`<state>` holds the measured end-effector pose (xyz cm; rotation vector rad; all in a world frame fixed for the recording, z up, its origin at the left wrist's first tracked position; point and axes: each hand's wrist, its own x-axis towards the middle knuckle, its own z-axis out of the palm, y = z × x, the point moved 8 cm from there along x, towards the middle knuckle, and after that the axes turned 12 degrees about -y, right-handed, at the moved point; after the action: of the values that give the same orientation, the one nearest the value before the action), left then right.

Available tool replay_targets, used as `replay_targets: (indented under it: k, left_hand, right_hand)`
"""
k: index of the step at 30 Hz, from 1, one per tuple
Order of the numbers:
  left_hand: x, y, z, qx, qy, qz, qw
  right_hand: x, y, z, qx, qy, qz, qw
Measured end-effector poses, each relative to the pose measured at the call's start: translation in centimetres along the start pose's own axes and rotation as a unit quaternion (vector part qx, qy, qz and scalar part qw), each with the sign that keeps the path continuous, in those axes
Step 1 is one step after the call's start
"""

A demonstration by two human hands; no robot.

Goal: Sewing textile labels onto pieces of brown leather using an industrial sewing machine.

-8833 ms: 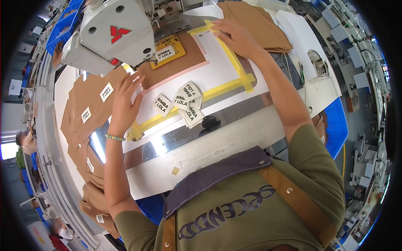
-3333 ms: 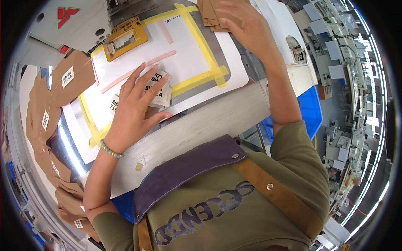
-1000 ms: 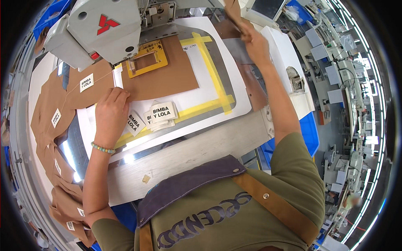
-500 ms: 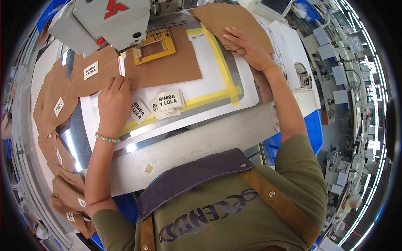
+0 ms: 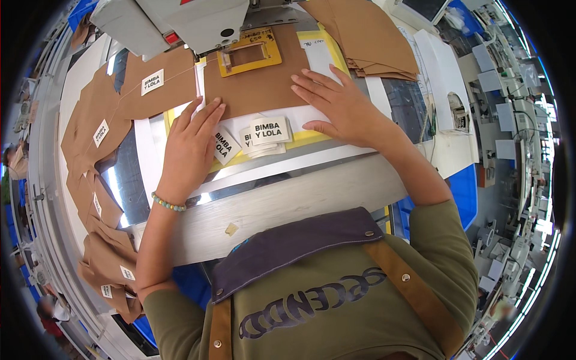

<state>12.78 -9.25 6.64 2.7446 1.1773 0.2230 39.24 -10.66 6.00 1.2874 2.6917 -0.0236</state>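
Note:
A brown fabric panel lies on a white sheet with yellow tape, under the yellow rectangular frame of a sewing machine. My left hand rests at the panel's lower left corner, its fingers stretched out and holding nothing. On the right, my right hand lies spread, fingertips touching or close to the panel's right edge. Between the hands is a small pile of white labels with dark lettering. One loose label sits beside my left hand, partly behind it.
Brown panels with white labels trail down the left side, apparently joined by thread. A stack of brown panels lies at the far right. Next to it is a white box-like piece. A blue bin stands below the table's right edge.
My right hand has come from the brown stack down and left to the panel's right side. My left hand's fingers have straightened from a curl. The whole view has shifted a little.

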Motion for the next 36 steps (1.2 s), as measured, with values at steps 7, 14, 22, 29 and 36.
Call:
replay_targets:
  k: [7, 14, 22, 29, 36]
  left_hand:
    - [0.6, -0.7, 0.9, 0.015, -0.032, -0.042, 0.998]
    - [0.6, -2.1, 1.2, 0.027, -0.03, -0.072, 0.997]
    - [-0.7, -2.5, 0.3, -0.048, -0.012, -0.045, 0.998]
    - [-0.3, -3.5, 0.5, -0.076, 0.027, -0.055, 0.995]
    - [-0.3, -2.8, 0.0, -0.028, 0.05, -0.041, 0.997]
  right_hand:
    - [2.3, 1.7, 1.0, 0.016, 0.035, 0.027, 0.999]
    - [3.8, 2.0, 1.0, 0.026, 0.04, 0.025, 0.999]
    - [0.8, 3.0, -0.2, 0.139, 0.076, 0.025, 0.987]
    - [0.5, 2.6, 1.1, 0.101, 0.055, 0.009, 0.993]
    - [0.6, 3.4, 1.1, 0.103, 0.093, 0.039, 0.99]
